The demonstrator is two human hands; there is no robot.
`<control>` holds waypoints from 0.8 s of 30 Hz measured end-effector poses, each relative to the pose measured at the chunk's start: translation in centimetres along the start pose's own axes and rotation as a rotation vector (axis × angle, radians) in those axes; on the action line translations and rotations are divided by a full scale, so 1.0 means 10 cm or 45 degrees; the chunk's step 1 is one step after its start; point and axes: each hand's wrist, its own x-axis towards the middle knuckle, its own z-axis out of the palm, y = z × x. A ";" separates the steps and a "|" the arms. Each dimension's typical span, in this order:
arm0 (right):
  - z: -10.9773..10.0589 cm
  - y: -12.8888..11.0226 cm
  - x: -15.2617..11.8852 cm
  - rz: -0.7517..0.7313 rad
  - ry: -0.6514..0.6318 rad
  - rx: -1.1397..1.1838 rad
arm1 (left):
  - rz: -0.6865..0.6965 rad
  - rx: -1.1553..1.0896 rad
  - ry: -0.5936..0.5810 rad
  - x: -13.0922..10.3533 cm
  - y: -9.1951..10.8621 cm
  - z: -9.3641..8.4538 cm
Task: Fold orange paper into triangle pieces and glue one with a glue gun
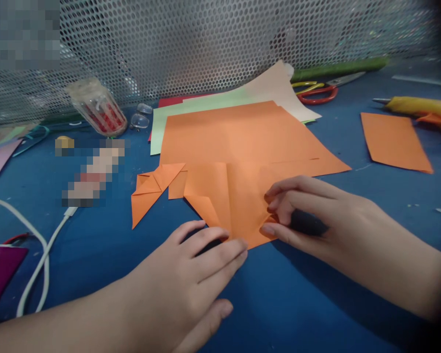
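Note:
A creased sheet of orange paper (242, 196) lies in front of me, its left edge partly folded over. My left hand (206, 274) rests palm down at its near edge, fingers spread, fingertips touching the paper. At the right edge, my right hand (312, 215) pinches the paper between thumb and fingers. A small folded orange piece (150, 189) with pointed ends sits left of the sheet. Behind the creased sheet, a larger flat orange sheet (238, 127) lies on top of green paper (158, 132) and other sheets.
Red-handled scissors (318, 94) are at the back right, near a yellow tool (415, 108) and an orange rectangle (395, 142). A jar (99, 108) stands back left. A white cable (46, 264) and purple object (3, 272) lie left. Perforated metal mesh (169, 44) runs behind.

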 end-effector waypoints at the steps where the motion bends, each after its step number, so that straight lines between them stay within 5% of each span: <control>1: 0.00 -0.01 0.00 -0.002 0.018 0.006 | -0.003 -0.006 0.003 -0.01 0.00 0.02; 9: -0.13 -0.06 0.11 -0.602 -0.204 -0.252 | -0.067 -0.070 0.075 -0.08 0.02 0.11; 17: -0.19 0.03 0.04 -0.592 -0.218 -0.250 | -0.072 -0.039 0.053 -0.09 0.02 0.12; 24: -0.40 0.37 0.04 -0.690 -0.260 -0.315 | -0.061 -0.034 0.056 -0.10 0.01 0.14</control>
